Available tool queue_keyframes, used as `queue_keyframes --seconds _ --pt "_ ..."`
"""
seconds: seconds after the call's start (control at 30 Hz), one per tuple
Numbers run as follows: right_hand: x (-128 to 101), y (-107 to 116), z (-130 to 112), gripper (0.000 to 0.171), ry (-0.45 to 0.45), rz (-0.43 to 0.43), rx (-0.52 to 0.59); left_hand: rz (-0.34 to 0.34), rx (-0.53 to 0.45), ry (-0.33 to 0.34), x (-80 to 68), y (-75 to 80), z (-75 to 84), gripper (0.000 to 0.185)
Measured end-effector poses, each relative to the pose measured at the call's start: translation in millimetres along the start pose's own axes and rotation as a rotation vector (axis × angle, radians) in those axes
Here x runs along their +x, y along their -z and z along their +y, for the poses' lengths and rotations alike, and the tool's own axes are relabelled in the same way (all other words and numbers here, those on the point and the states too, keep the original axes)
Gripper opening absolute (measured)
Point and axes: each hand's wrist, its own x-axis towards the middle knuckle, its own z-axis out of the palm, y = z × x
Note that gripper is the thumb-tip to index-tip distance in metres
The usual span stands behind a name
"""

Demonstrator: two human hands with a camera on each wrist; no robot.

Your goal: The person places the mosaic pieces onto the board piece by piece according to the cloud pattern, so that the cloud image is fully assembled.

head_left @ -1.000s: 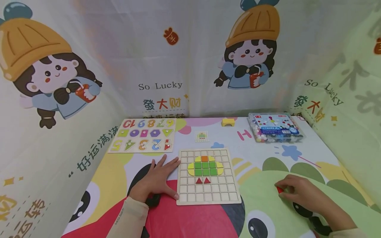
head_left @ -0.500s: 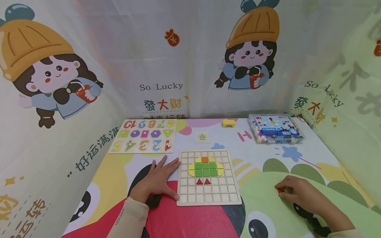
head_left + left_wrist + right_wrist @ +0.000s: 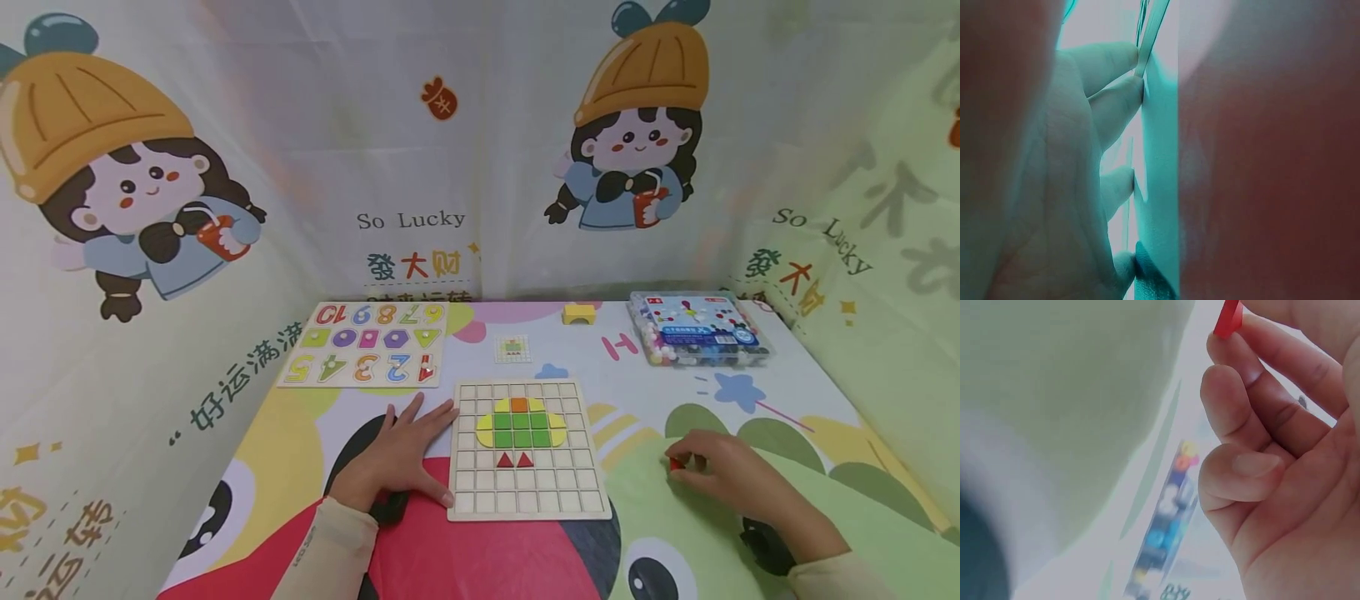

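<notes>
A wooden grid board (image 3: 480, 502) lies on the patterned tabletop. Green squares (image 3: 521, 429) fill its middle, with yellow rounded pieces (image 3: 486, 432) around them and an orange square (image 3: 519, 405) at the top. Below them sit two red triangles (image 3: 505, 460). My left hand (image 3: 393, 458) lies spread, its fingertips and thumb touching the board's left edge. Off to the right of the board, my right hand (image 3: 723, 467) pinches a small red piece (image 3: 676, 464). In the right wrist view this red piece (image 3: 1229, 319) is partly cut off, so its full shape is hidden.
Behind the board lies a small pattern card (image 3: 513, 348). A number puzzle board (image 3: 363, 346) is at the back left. At the back stand a yellow arch block (image 3: 579, 314) and a clear plastic box of colored beads (image 3: 701, 329). Printed curtains enclose the table.
My right hand has moved left and slightly up with the red piece, closer to the board. The left hand stays at the board's edge. The head view has shifted slightly.
</notes>
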Motion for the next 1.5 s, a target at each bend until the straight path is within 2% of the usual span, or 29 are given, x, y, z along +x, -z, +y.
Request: queue_keyframes --seconds 0.2,0.57,0.97,1.07,1.3,1.5 --pt "33 -11 -22 0.015 0.102 0.028 -0.018 -0.002 0.0 0.006 -1.0 1.8 2.1 0.127" --pt "79 -24 -69 0.011 0.085 -0.059 -0.062 0.0 0.004 0.018 -1.8 0.6 2.5 0.127" --pt "102 -38 -104 0.011 0.113 -0.081 -0.164 -0.007 -0.003 0.022 -1.4 0.2 3.9 0.126" --pt "105 -40 -111 0.011 0.116 -0.091 -0.16 -0.006 -0.005 0.023 -1.2 0.4 4.3 0.126" --pt "114 -51 -125 0.015 0.057 -0.13 -0.172 -0.006 -0.002 0.021 -1.8 -0.1 4.8 0.127" --pt "116 -60 -130 0.015 0.059 -0.128 -0.16 -0.001 0.005 0.018 -2.1 0.4 5.8 0.127"
